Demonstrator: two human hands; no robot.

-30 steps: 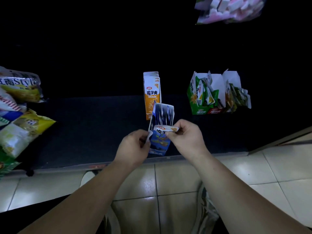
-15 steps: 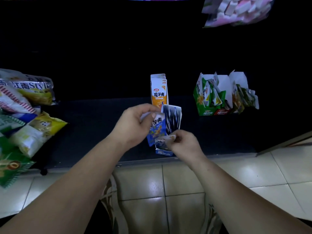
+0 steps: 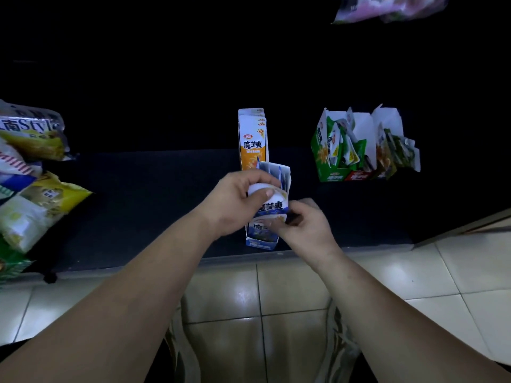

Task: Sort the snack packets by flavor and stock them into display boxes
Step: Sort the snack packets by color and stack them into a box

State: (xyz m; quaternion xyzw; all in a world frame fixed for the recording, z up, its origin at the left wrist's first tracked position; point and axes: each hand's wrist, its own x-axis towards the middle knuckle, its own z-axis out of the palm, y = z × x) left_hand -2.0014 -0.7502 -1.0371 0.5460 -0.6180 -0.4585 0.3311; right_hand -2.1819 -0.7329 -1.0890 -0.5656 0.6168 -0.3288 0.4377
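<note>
Now the blue packet (image 3: 272, 207) sits lower than half a second ago, over the blue display box (image 3: 261, 239) at frame centre. It looks light, thin and slippery, so its edges are best to pinch. Left hand (image 3: 237, 203) pinches its top; right hand (image 3: 307, 225) holds the box front. An orange box (image 3: 252, 139) stands behind.

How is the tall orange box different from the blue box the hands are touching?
The tall orange carton box stands shut and untouched; the blue cardboard display box is open-topped, holding packets. The orange one sits farther back; the blue one sits at the shelf's front edge, handled by the left hand and right hand. Both stand upright with similar lettering.
</note>
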